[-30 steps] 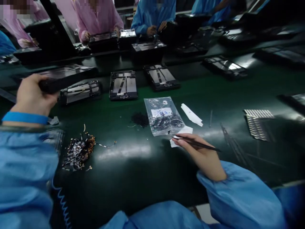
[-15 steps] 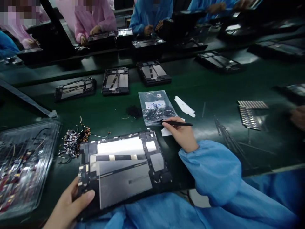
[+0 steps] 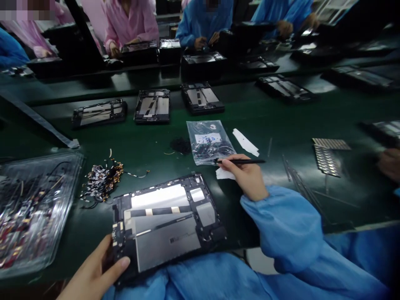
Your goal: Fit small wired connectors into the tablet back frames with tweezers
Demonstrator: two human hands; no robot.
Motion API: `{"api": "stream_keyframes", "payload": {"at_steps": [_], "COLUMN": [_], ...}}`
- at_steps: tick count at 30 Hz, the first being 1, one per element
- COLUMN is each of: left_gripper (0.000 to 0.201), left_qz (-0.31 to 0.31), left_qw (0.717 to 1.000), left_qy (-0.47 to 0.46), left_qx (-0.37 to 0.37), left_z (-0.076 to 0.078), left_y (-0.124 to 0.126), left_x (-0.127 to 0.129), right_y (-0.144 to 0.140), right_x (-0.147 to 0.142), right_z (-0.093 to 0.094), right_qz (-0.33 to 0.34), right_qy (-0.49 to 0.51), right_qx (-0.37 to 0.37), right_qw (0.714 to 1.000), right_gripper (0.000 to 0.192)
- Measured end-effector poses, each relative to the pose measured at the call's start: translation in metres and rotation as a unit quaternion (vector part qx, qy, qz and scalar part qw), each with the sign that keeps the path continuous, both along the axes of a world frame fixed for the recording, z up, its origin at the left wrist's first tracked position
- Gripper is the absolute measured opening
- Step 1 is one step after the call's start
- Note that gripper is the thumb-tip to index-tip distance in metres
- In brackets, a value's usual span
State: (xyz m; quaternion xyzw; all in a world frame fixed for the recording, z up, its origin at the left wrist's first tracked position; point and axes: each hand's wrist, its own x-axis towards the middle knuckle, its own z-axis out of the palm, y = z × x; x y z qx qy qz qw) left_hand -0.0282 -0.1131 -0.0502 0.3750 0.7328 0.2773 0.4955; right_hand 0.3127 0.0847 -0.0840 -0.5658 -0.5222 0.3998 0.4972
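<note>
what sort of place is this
Probably an electronics assembly or repair workshop: the left hand holds an opened tablet-like device, small cables lie heaped on the green bench, and co-workers in smocks work opposite.

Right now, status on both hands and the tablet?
Left hand gripping opened tablet. Right hand holding slim black tool by plastic bag. Cable pile near tablet's far-left corner.
</note>
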Motion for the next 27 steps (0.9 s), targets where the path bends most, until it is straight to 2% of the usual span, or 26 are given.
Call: {"api": "stream_keyframes", "payload": {"at_steps": [2,3,5,7,10,13,15,16,17,19,21,23,27], "left_gripper": [0.052,0.052,0.048,0.039,0.028,0.027,0.027,0.026,0.025,0.019,0.014,0.018,0.029], "left_qz": [-0.039,-0.037,-0.015,-0.019,-0.059,-0.042,0.031,0.087,0.150,0.285,0.405,0.495,0.598], "left_qw": [0.996,0.989,0.963,0.935,0.901,0.878,0.862,0.852,0.840,0.812,0.785,0.761,0.715], "left_qy": [0.079,0.134,0.231,0.281,0.303,0.311,0.324,0.334,0.344,0.356,0.341,0.318,0.302], "left_qx": [0.025,0.056,0.139,0.217,0.303,0.361,0.388,0.394,0.391,0.365,0.320,0.272,0.200], "left_z": [-0.001,0.000,0.002,0.003,-0.001,-0.011,-0.019,-0.023,-0.028,-0.039,-0.051,-0.064,-0.088], "left_y": [-0.003,-0.004,-0.005,-0.004,-0.007,-0.023,-0.040,-0.051,-0.062,-0.087,-0.113,-0.140,-0.189], "left_x": [-0.012,-0.015,-0.017,-0.011,0.002,0.007,0.002,-0.002,-0.007,-0.019,-0.030,-0.038,-0.041], "right_y": [-0.007,-0.010,-0.014,-0.016,-0.018,-0.030,-0.050,-0.064,-0.080,-0.120,-0.163,-0.207,-0.278], "right_x": [-0.006,-0.011,-0.029,-0.059,-0.126,-0.215,-0.282,-0.316,-0.349,-0.411,-0.465,-0.508,-0.566], "right_z": [0.015,0.024,0.044,0.065,0.092,0.105,0.103,0.100,0.095,0.083,0.070,0.057,0.043], "right_qz": [0.018,0.038,0.107,0.202,0.348,0.504,0.578,0.593,0.595,0.610,0.614,0.600,0.559], "right_qy": [0.038,0.069,0.143,0.213,0.276,0.300,0.306,0.309,0.312,0.304,0.305,0.315,0.333], "right_qx": [-0.011,-0.017,-0.039,-0.067,-0.119,-0.202,-0.284,-0.330,-0.377,-0.422,-0.453,-0.484,-0.545], "right_qw": [0.999,0.997,0.983,0.954,0.888,0.784,0.701,0.667,0.638,0.598,0.571,0.554,0.528], "right_gripper": [0.032,0.031,0.030,0.028,0.026,0.021,0.015,0.016,0.017,0.018,0.021,0.024,0.016]}}
